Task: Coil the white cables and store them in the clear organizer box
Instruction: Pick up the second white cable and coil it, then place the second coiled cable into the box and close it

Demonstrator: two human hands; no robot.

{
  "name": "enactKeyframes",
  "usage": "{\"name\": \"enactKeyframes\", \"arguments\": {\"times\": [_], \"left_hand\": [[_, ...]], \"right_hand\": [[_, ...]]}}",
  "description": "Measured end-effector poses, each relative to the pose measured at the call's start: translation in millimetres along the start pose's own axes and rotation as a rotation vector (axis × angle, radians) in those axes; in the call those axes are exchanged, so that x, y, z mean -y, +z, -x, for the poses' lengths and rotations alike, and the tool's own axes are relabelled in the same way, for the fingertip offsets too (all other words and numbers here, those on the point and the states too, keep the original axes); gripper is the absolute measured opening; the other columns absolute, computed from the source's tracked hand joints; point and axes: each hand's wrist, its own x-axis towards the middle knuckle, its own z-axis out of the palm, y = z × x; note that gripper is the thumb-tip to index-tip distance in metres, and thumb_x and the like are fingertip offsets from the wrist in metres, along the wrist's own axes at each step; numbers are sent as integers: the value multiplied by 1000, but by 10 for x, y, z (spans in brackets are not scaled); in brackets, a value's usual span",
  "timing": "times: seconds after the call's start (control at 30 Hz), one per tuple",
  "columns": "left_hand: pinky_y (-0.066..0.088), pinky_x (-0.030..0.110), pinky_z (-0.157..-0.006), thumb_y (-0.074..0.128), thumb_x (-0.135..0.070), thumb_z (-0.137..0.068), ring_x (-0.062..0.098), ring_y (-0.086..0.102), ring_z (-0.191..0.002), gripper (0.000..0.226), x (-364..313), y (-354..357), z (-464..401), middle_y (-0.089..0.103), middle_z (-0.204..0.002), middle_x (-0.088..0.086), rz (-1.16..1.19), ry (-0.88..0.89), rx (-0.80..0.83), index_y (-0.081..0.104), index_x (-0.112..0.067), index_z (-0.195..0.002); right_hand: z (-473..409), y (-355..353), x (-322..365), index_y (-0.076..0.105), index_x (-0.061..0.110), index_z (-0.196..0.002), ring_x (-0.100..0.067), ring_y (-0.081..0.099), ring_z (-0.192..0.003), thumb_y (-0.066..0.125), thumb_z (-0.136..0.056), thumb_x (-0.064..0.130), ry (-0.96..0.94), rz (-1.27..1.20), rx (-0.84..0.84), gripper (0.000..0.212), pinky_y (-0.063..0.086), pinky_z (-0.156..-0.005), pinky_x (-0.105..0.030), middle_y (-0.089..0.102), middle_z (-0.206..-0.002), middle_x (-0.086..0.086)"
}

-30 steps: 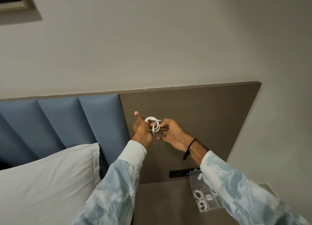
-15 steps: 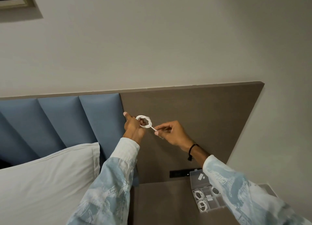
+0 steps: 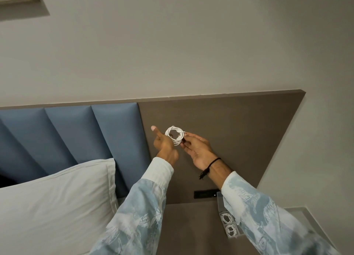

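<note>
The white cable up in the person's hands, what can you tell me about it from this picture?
The white cable is thin, smooth and plastic-looking, wound into a small round coil of several loops with an open centre. It is held up in the air in front of the brown headboard panel, well above the bedside table. The left hand supports the coil from the left, thumb raised; the right hand pinches its right edge with the fingertips. Its plugs cannot be made out.
</note>
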Motion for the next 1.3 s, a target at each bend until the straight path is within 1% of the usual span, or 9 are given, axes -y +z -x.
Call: {"name": "enactKeyframes", "arguments": {"times": [0.13,0.4,0.53,0.7,0.83,0.93,1.03,1.13,1.3], "left_hand": [[43,33,-65,37,-68,-97,24,51,-66,65,108,-19,-25,55,-71,6,-51,63,-36,50,-11,-69],[48,38,-73,51,-67,-91,21,52,-63,58,298,-90,-73,57,-68,3,-279,362,-114,46,-11,-76],[45,36,-69,56,-63,-91,19,46,-57,54,375,-62,-80,50,-62,-2,-295,416,-106,40,-14,-72],[42,32,-65,58,-60,-92,17,41,-59,53,554,51,-121,42,-62,-2,-300,319,32,35,-18,-69],[41,19,-54,65,-50,-92,6,41,-46,52,764,154,-173,40,-59,-4,-321,302,94,32,-19,-66],[37,7,-46,71,-40,-91,0,37,-36,54,1019,256,-185,37,-58,-4,-375,330,115,30,-19,-65],[42,18,-54,73,-39,-90,7,37,-49,54,1411,363,-219,35,-61,-2,-401,273,148,30,-20,-65],[46,28,-63,73,-40,-89,15,44,-60,48,1993,476,-327,43,-64,3,-498,207,220,36,-19,-67],[55,35,-72,73,-17,-92,21,60,-75,24,3172,438,-579,60,-81,14,-618,12,390,54,-6,-82]], "right_hand": [[-8,17,19,72,7,-93,-14,68,-72,65,-93,-1,5,-43,4,10,58,-66,-24,74,-86,-6],[20,-131,66,71,10,-88,-15,66,-75,52,-95,14,85,44,50,21,51,-70,-26,74,-80,-2],[18,-222,44,73,10,-107,-11,67,-77,70,-91,16,-3,192,91,17,52,-70,-21,76,-92,-3],[-76,-470,91,69,15,-105,-10,69,-78,70,-93,15,6,208,104,12,52,-68,-22,77,-92,-1],[-218,-811,107,69,12,-107,12,68,-66,73,-92,22,-144,503,70,19,46,-54,-6,77,-92,5],[-351,-1136,110,66,7,-109,-4,71,-81,75,-90,17,-115,604,88,23,51,-62,-15,79,-102,-6],[-529,-1547,62,61,3,-111,-14,71,-86,75,-89,11,-37,652,93,27,54,-70,-23,77,-109,-15],[-769,-2088,-45,61,4,-110,-1,67,-65,75,-89,9,77,618,58,26,53,-62,-18,76,-103,-13],[-1236,-3172,-426,65,-2,-113,-5,58,-57,79,-86,11,203,590,-144,33,49,-54,-17,71,-90,-11]]}}
